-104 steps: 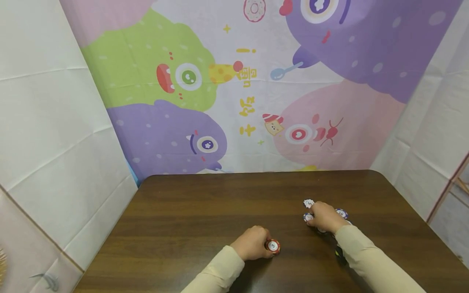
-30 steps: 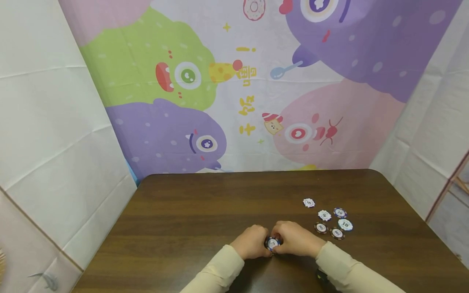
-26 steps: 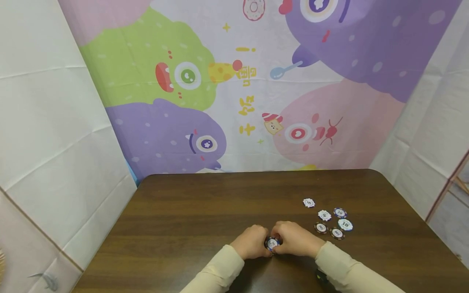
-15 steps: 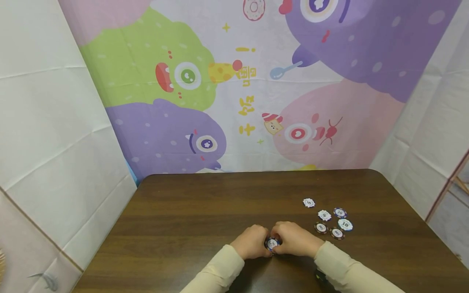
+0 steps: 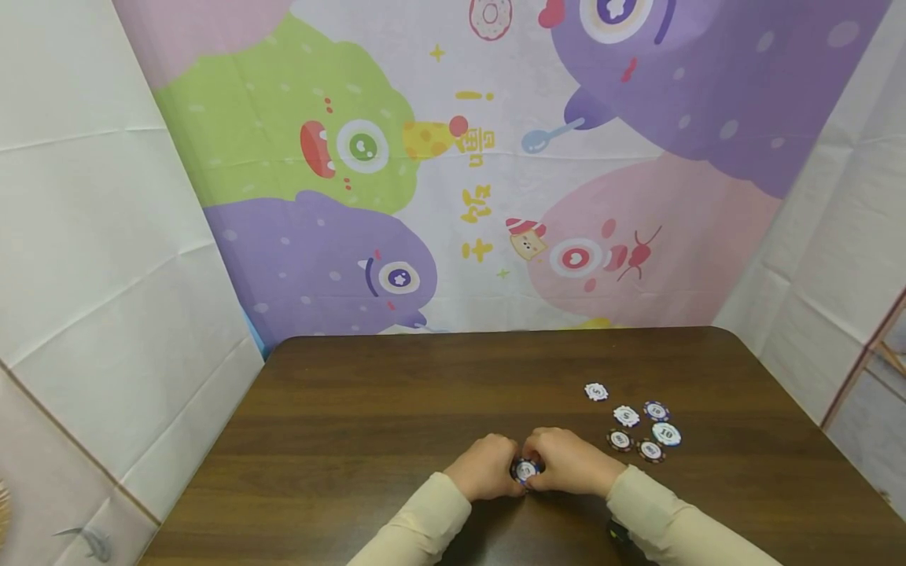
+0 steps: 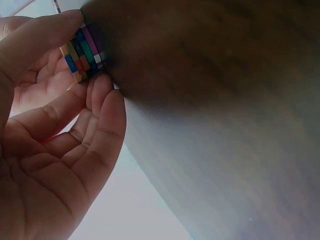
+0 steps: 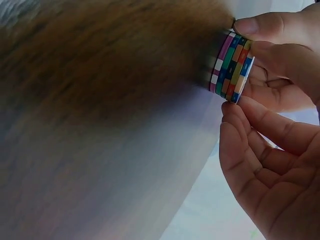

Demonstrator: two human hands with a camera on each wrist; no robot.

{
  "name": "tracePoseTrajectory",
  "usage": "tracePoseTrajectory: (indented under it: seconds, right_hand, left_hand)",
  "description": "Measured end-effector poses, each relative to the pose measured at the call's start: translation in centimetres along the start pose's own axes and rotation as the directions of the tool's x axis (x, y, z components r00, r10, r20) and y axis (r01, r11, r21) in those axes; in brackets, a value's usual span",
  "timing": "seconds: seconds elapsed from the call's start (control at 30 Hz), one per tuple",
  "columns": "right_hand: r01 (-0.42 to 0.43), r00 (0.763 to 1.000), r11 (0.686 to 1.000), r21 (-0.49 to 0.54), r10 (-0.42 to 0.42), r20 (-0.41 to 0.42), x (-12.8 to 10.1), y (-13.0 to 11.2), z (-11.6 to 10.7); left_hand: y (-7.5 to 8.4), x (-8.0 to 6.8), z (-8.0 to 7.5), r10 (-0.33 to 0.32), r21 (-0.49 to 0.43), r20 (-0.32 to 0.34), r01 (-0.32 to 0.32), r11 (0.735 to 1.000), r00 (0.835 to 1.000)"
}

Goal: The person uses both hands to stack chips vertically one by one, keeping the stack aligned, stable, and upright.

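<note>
- Table (image 5: pixel 396 409): one, dark brown wood, filling the lower half of the head view.
- Stack of chips (image 5: pixel 526 470): one, standing on the table at lower centre of the head view, between the two hands; top chip dark-rimmed with a white centre. In the right wrist view (image 7: pixel 231 66) about five layers countable, edges striped pink, green, red, yellow, blue.
- Left hand (image 5: pixel 485 468): one, lower centre, fingers curled round the left side of the stack, fingertips (image 6: pixel 102 87) against the chip edges.
- Right hand (image 5: pixel 569 461): one, just right of the stack, thumb and fingers (image 7: pixel 270 27) pinching its right side.
- Loose chips (image 5: pixel 640 428): six, flat on the table, lower right of the head view, well apart from the hands; one white chip (image 5: pixel 597 391) lying apart at the upper left of the group, the other five clustered.
- Sleeves (image 5: pixel 425 523): two, cream, at the bottom edge.
- Backdrop (image 5: pixel 453 157): one, cartoon monsters, upper half of the frame.
</note>
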State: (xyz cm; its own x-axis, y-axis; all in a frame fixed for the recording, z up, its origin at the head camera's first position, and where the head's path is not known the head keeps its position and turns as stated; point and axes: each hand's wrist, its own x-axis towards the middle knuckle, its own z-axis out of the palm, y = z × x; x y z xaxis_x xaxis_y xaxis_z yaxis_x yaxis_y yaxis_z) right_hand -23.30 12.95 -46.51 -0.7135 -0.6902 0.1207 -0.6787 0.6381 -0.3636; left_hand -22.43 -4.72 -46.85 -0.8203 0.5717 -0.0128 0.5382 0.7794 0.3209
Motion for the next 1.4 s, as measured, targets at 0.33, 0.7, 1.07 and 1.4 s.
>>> tracePoseTrajectory:
  seconds: [0.33,0.7,1.07,1.4]
  right_hand:
    - [-0.048,0.998,0.998,0.031,0.049,-0.043,-0.8,0.4,-1.3]
    - [-0.167,0.979,0.986,0.018,0.167,-0.114,-2.6,2.1,-2.7]
    - [-0.305,0.939,0.952,0.026,0.305,-0.159,-4.4,5.4,-3.9]
    - [-0.39,0.915,0.921,0.005,0.388,-0.114,-5.6,7.9,-4.3]
  left_hand:
    - [-0.1,0.1,0.0,-0.003,0.019,-0.01,0.003,1.0,1.0]
    - [0.0,0.0,0.0,-0.003,0.003,-0.013,0.003,1.0,1.0]
    - [0.0,0.0,0.2,0.007,0.028,-0.018,-0.006,1.0,1.0]
    - [0.1,0.0,0.0,-0.005,0.036,-0.017,0.006,0.999,1.0]
